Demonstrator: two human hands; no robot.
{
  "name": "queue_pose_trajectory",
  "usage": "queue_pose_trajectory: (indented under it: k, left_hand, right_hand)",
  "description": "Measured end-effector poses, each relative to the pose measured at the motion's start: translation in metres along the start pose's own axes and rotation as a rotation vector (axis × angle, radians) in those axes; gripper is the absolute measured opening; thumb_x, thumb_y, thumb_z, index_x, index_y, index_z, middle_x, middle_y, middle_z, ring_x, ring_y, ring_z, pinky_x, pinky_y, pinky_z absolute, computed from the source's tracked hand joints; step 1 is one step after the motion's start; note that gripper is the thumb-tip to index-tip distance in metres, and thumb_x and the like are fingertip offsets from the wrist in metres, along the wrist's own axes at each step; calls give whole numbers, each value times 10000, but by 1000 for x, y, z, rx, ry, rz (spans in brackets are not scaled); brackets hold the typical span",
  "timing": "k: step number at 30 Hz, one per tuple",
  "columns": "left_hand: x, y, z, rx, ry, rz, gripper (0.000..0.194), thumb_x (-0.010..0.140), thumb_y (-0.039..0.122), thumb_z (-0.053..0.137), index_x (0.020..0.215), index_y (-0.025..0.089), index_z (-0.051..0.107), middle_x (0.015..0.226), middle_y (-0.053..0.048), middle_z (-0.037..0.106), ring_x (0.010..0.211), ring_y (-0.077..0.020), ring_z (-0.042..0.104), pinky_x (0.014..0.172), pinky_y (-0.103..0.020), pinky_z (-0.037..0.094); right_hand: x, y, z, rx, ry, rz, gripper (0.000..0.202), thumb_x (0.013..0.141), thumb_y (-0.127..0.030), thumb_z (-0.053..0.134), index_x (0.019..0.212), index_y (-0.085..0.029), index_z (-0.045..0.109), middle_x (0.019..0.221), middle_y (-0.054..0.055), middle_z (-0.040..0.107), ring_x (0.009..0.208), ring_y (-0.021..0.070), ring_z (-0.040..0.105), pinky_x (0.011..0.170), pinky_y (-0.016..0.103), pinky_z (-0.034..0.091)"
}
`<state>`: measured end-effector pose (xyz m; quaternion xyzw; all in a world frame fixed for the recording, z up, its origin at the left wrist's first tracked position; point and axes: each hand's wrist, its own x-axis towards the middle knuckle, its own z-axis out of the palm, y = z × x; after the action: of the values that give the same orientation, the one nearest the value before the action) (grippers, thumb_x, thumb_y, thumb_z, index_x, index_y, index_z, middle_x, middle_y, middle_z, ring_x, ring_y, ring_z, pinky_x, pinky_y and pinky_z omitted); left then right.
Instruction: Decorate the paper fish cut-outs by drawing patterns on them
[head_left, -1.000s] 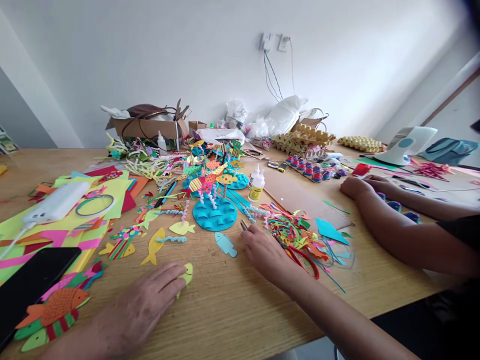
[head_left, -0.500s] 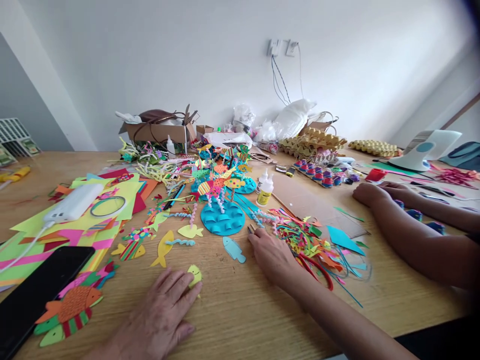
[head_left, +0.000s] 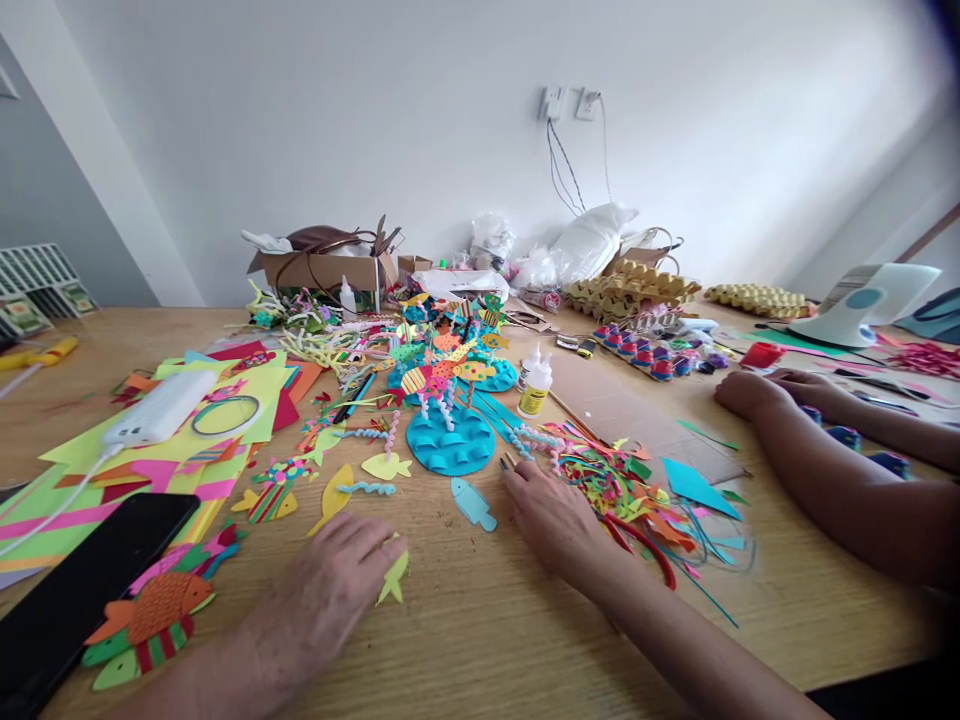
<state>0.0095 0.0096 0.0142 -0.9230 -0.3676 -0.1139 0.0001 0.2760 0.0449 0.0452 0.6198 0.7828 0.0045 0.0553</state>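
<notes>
My left hand (head_left: 334, 575) rests low over the wood table with its fingers stretched forward, partly covering a small yellow-green paper fish (head_left: 393, 580) whose tail shows. Just ahead of its fingertips lie a yellow paper fish (head_left: 330, 500) and a curled light-blue pipe cleaner (head_left: 371, 489). My right hand (head_left: 553, 515) is closed around a thin pencil-like stick (head_left: 510, 461), most of it hidden by the fingers. Beside that hand lies a light-blue paper fish (head_left: 472, 503). Beyond stands a blue disc base (head_left: 450, 455) with paper fish (head_left: 431, 378) on coiled pipe cleaners.
Paper scraps (head_left: 615, 470) and red-handled scissors (head_left: 645, 545) lie right of my right hand. Glue bottles (head_left: 535, 388) stand behind. Coloured sheets, a white power bank (head_left: 161, 405) and a black phone (head_left: 97, 590) are left. A co-worker's arms (head_left: 817, 450) reach in from the right.
My left hand has shifted forward over the small yellow-green fish, which now shows its tail instead of its head. My right hand stays in place; the view has tilted slightly.
</notes>
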Motion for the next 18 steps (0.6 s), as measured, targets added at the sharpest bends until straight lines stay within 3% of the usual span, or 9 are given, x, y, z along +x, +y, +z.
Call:
queue_pose_trajectory:
  k: [3,8,11,14,18]
  left_hand:
    - [11,-19,-17,-11,29,-59,389,839,56,372,1126,210,584,1127,-43,638,1052,-181,580,925,-316,459]
    - [50,-66,-37,52,-31,-375,238,888,134,434,1024,200,619,1095,-53,627,1064,-204,570,919,-322,447]
    - [78,-102,-39,93,-46,-525,154,914,206,490,1002,165,609,1020,-69,625,962,-215,601,841,-378,487]
    - [100,-132,-36,98,-86,-644,280,902,334,554,1135,178,553,1149,-74,570,960,-209,590,802,-404,510]
    - [120,-152,-28,73,-128,-708,282,901,337,555,1143,192,555,1178,-72,558,979,-217,583,806,-398,509]
  right_hand:
    - [-5,-3,-9,45,13,-12,263,893,-115,374,1025,-172,594,1042,101,615,852,208,636,609,266,431]
    - [-20,-20,-27,195,72,-152,228,875,-112,434,972,-185,627,989,77,638,876,165,622,679,230,422]
    - [-29,-31,-31,241,99,-237,228,870,-94,434,936,-181,634,936,69,649,832,156,624,668,227,413]
    - [-38,-39,-29,260,95,-293,208,866,-91,446,899,-178,632,891,61,656,804,157,628,657,231,406]
    - [-46,-42,-24,274,87,-313,186,852,-78,461,861,-179,617,875,45,661,773,161,631,637,239,396]
